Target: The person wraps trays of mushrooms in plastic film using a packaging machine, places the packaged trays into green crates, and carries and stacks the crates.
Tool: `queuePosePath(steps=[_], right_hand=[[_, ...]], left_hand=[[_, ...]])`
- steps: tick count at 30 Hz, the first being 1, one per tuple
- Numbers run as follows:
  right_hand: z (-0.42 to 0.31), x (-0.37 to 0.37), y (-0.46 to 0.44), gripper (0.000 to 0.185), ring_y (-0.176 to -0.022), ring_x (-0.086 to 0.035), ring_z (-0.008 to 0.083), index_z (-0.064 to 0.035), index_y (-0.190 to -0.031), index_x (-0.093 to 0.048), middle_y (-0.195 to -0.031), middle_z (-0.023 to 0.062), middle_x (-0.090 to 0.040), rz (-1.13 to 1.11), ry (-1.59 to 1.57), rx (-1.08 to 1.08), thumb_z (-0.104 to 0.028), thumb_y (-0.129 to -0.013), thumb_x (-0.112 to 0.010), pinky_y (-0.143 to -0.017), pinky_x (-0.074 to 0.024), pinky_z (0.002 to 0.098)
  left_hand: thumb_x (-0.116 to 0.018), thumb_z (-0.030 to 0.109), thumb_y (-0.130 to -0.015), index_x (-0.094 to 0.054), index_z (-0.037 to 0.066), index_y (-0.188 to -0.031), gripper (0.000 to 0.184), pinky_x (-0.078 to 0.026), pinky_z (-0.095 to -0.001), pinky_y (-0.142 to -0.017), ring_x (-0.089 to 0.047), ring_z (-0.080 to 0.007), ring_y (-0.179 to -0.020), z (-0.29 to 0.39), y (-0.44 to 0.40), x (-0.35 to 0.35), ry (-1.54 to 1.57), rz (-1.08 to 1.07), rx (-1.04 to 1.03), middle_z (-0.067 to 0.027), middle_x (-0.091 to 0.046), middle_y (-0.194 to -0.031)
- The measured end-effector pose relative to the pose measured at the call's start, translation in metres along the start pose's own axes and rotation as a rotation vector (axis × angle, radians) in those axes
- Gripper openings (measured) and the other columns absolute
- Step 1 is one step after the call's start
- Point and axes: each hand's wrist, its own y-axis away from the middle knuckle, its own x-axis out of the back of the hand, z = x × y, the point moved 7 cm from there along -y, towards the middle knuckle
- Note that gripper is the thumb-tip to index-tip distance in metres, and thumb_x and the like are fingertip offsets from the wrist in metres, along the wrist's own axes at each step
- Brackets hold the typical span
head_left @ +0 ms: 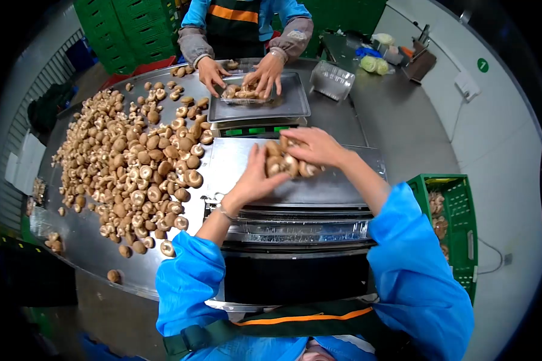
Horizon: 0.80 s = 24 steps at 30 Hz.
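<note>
Several brown shiitake mushrooms (pixel 289 163) sit bunched over the metal plate (pixel 337 183) of the scale in front of me. My left hand (pixel 257 178) cups the bunch from the left, its thumb along the near side and its fingers up the far left. From the right, my right hand (pixel 313 146) reaches over the top, with its fingertips curled on the mushrooms at the back. Whether a clear tray lies under them is hard to make out, as hands and mushrooms cover it. A large heap of loose mushrooms (pixel 135 156) spreads across the steel table to the left.
Opposite me, a person's hands (pixel 239 77) work over a clear punnet (pixel 247 99) of mushrooms on another scale's tray (pixel 289 108). An upturned-looking clear punnet (pixel 332 81) stands beside it. At right is a green crate (pixel 464 210) holding mushrooms; green crates (pixel 129 30) are stacked behind.
</note>
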Motion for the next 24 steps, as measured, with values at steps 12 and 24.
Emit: queuePosePath(steps=[12,24], right_hand=[[-0.020,0.074,0.197,0.057,-0.099,-0.051,0.0300,-0.0046,-0.116,-0.049,-0.104,0.0157,-0.057,0.618,0.064,-0.394,-0.042,-0.074,-0.058,-0.091,-0.0325,0.0395],[-0.003,-0.014,0.274,0.023,-0.054,-0.049,0.0191,-0.0052,-0.063,-0.058,-0.066,0.0063,-0.056,0.292,-0.245,-0.784,-0.025,-0.074,-0.064,-0.051,-0.0370,0.0304]], left_hand=[[-0.064,0.027,-0.073,-0.049,0.000,-0.113,0.051,-0.032,-0.0414,-0.086,-0.045,-0.0311,-0.097,0.065,0.127,0.045,-0.497,0.274,-0.049,-0.0184,-0.049,-0.102],[-0.062,0.025,-0.072,-0.057,-0.002,-0.059,0.031,-0.039,-0.0302,-0.046,-0.051,-0.0171,-0.047,0.015,0.129,0.017,-0.018,-0.017,0.336,-0.0099,-0.054,-0.051]])
